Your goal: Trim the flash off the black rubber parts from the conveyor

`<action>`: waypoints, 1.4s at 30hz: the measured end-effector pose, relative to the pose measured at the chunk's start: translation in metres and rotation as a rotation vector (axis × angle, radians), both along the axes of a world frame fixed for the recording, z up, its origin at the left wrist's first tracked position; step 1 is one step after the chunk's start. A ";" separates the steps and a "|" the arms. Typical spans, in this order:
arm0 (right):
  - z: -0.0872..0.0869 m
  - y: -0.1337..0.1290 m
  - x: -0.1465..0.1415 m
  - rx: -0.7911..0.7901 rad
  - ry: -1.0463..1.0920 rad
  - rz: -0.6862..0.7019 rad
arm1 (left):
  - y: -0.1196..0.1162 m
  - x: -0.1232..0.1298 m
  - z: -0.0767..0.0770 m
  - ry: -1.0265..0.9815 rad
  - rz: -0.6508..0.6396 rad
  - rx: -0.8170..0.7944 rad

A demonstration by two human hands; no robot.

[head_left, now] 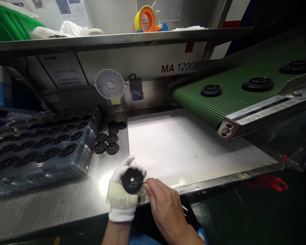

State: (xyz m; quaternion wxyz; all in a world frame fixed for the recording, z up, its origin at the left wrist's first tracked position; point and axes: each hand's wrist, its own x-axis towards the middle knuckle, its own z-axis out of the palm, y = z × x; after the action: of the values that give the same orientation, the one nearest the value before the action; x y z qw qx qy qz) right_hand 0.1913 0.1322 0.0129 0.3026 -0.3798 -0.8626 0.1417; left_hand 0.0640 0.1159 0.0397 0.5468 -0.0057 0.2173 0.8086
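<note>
My left hand wears a white glove with a pale yellowish band round it and is closed on a black round plastic part. The part's flat face is turned up, with a hole in its middle and smaller holes around it. My bare right hand pinches a thin metal sliver, perhaps a blade, that reaches the part's right rim; most of this tool is hidden by the fingers. Beyond my left hand, several black ringed parts lie in a group on the steel table.
Clear plastic trays holding black parts are stacked at left. A white sheet covers the middle of the table. At right, a green conveyor belt carries several black parts. A fan and a shelf with a tape roll are behind.
</note>
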 end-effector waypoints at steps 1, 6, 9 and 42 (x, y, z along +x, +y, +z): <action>-0.001 -0.001 0.000 0.003 -0.004 -0.005 | 0.002 0.001 0.000 -0.018 0.017 0.006; -0.005 -0.010 -0.009 0.013 -0.010 0.044 | 0.011 0.007 0.001 -0.051 0.132 -0.024; -0.006 -0.012 -0.011 0.016 0.002 0.064 | 0.008 0.004 0.003 -0.024 0.124 -0.017; -0.006 -0.010 -0.008 0.004 -0.038 0.075 | 0.008 -0.001 -0.001 -0.010 0.042 -0.039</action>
State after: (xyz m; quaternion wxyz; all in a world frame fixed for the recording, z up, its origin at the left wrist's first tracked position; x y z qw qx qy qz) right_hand 0.1830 0.1225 0.0072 0.2813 -0.3493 -0.8821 0.1439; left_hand 0.0632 0.1240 0.0384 0.5308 -0.0249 0.2301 0.8153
